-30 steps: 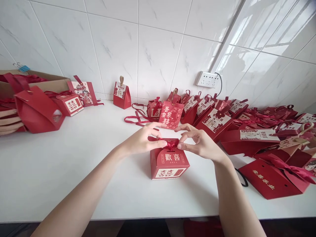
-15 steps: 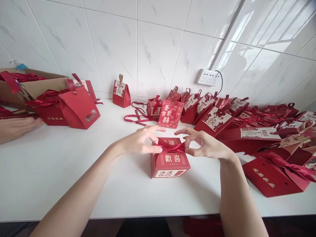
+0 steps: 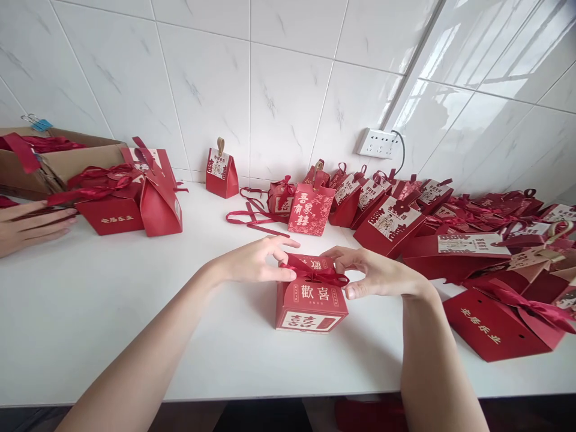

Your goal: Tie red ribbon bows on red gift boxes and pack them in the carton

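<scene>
A red gift box [image 3: 310, 306] with Chinese lettering stands on the white table in front of me. Across its top lies a red ribbon [image 3: 315, 275] tied in a bow. At the box's left side, my left hand [image 3: 258, 261] pinches the ribbon's left loop between thumb and forefinger. Over on the right, my right hand [image 3: 378, 273] has thumb and forefinger apart around the right loop, whose end shows free between them. Part of the box's far top edge is hidden by my fingers.
Many finished-looking red boxes [image 3: 389, 222] crowd the right side, a ribboned box [image 3: 499, 327] nearest. Loose ribbon [image 3: 252, 216] lies behind. At left are a cardboard carton [image 3: 85, 159], red boxes [image 3: 114, 216] and another person's hand [image 3: 33, 228]. A power strip [image 3: 378, 144] hangs on the wall.
My right thumb and forefinger have parted from the right loop, which now spreads wider. The left hand stays pinched. At far left, the red boxes have turned and the other person's hand has shifted.
</scene>
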### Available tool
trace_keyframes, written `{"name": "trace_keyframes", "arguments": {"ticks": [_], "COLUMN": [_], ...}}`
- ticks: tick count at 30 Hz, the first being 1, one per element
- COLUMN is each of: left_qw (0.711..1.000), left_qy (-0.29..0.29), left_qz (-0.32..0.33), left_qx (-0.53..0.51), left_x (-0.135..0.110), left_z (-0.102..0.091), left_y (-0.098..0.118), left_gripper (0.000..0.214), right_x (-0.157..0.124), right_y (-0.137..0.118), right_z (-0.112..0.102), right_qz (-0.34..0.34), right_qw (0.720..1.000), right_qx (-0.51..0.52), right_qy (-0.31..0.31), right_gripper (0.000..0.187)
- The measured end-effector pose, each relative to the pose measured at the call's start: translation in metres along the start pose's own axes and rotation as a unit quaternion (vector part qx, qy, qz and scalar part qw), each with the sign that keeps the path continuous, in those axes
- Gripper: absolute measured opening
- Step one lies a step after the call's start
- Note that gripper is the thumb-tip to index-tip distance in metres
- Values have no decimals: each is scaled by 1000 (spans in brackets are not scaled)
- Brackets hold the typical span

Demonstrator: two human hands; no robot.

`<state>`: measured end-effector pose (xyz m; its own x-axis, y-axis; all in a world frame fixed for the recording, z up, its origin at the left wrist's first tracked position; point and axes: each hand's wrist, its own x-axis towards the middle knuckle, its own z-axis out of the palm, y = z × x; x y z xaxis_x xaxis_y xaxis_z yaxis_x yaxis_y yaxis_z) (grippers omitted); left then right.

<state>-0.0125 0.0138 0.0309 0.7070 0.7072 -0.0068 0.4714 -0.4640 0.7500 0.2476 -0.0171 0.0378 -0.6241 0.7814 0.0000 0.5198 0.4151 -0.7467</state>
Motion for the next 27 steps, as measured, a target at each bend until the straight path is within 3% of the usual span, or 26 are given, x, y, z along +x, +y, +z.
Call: {"name": "trace_keyframes", "arguments": {"ticks": [6, 13, 21, 27], "left_qw": [1000, 984, 994, 998], "left_qy": [20, 178, 93, 50], "left_qz": [-6, -1, -21, -22], "left_qx": [-9, -11, -52, 12], "left_x": [3, 10, 4, -3], "left_z": [2, 5, -5, -15], "left_y": [-4, -9, -2, 0], "left_gripper": [33, 32, 33, 29], "right_x": [0, 9, 4, 9], "right_y": [-7, -5, -7, -6], "right_z": [2, 11, 8, 12], "right_qz": [-20, -25, -5, -34], "right_qw": [998, 995, 995, 997], "right_qx": [58, 90, 13, -10], "right_qy": [-2, 28, 101, 73], "right_gripper": [28, 37, 36, 24]}}
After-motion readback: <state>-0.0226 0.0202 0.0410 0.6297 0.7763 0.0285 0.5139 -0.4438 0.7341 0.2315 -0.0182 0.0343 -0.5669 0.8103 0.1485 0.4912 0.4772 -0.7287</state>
